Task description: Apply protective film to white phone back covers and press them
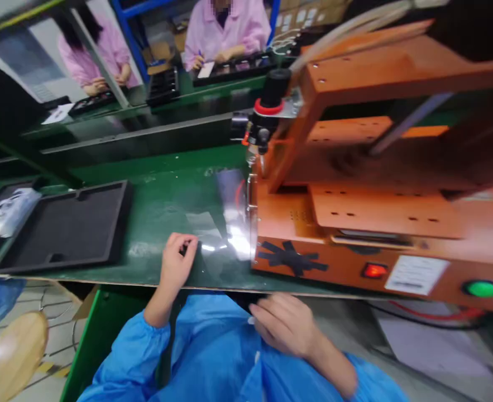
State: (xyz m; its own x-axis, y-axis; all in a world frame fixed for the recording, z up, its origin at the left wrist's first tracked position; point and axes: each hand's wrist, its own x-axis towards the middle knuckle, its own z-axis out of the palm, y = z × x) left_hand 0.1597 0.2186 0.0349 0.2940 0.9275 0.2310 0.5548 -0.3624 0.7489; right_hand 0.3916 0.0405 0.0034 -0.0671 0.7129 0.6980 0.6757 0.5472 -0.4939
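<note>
My left hand (177, 263) rests at the front edge of the green bench (162, 195), fingers curled around a small dark item that I cannot make out. Just to its right lies a clear shiny film sheet (225, 245) on the bench. My right hand (286, 324) hangs below the bench edge over my blue-sleeved lap, fingers loosely bent and holding nothing visible. An orange machine (376, 223) stands immediately right of the film.
An empty black foam tray (68, 229) lies at the left, with another tray of parts (3, 215) beyond it. The machine has a red lit switch (374, 271) and green button (480, 288). Two people in pink coats work at the far bench (229, 42).
</note>
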